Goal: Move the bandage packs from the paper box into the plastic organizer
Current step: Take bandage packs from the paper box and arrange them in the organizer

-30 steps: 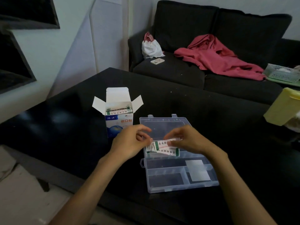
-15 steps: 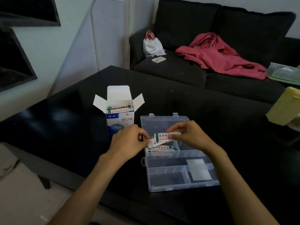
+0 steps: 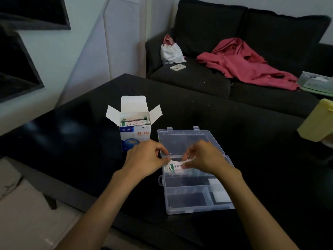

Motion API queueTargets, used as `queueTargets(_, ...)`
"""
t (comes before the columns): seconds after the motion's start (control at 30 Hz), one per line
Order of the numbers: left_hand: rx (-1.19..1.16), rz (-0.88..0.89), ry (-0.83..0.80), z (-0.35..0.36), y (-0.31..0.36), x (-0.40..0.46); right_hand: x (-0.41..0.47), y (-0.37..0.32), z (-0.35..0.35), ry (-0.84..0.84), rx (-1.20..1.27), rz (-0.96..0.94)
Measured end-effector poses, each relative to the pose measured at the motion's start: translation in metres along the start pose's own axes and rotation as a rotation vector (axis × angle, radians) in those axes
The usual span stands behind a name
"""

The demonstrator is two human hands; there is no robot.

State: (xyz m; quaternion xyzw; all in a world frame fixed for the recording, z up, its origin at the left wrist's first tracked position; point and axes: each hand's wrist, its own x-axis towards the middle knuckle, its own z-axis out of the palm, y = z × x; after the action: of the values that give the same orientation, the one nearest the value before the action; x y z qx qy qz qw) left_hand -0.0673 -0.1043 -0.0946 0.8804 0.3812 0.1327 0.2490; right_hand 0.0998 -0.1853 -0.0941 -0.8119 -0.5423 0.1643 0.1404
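The white and blue paper box (image 3: 135, 136) stands open on the black table, with several bandage packs (image 3: 135, 121) upright inside. Right of it lies the clear plastic organizer (image 3: 191, 199), lid folded back. My left hand (image 3: 146, 159) and my right hand (image 3: 203, 156) are together over the organizer's far compartment, both pinching white bandage packs (image 3: 173, 166) with green print. The packs sit low in that compartment, partly hidden by my fingers. A white card (image 3: 219, 192) lies in the right front compartment.
The black table (image 3: 252, 159) runs to a dark sofa (image 3: 234, 51) with a red garment (image 3: 248, 64), a white bag (image 3: 170, 51) and a phone (image 3: 177, 67). A yellow object (image 3: 317, 121) stands at the table's right edge.
Both hands have dropped with the bandage packs from above the organizer down into its far compartment. The packs lie lower and closer to the ones inside.
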Motion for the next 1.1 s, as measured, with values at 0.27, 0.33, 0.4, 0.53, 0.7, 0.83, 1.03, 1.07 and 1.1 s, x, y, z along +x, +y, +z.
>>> queueTargets(0.27,0.079,0.047,-0.038,-0.002,0.002,0.001,-0.001,0.003,-0.005,0.087,-0.149,-0.004)
queueTargets(0.33,0.126,0.058,-0.032,-0.003,0.003,-0.001,-0.005,0.004,-0.011,0.105,-0.142,0.008)
queueTargets(0.4,0.192,0.064,-0.035,-0.003,0.004,-0.003,-0.007,0.004,-0.015,0.121,-0.144,0.031)
queueTargets(0.53,0.258,0.032,-0.115,0.002,0.005,-0.005,-0.007,0.002,-0.010,0.109,-0.218,0.102)
queueTargets(0.7,0.188,-0.007,-0.277,0.001,0.007,-0.001,0.002,-0.003,0.005,-0.014,-0.155,0.253)
queueTargets(0.83,0.189,-0.015,-0.346,-0.001,0.005,-0.001,0.007,-0.004,0.007,-0.063,-0.045,0.282)
queueTargets(1.03,0.236,0.023,-0.331,0.003,0.006,-0.002,0.005,-0.008,0.005,-0.086,-0.271,0.228)
queueTargets(1.07,0.224,0.027,-0.307,0.003,0.006,-0.001,0.005,-0.008,0.005,-0.116,-0.277,0.230)
queueTargets(1.1,0.216,0.033,-0.278,0.003,0.006,-0.001,0.005,-0.009,0.003,-0.146,-0.269,0.235)
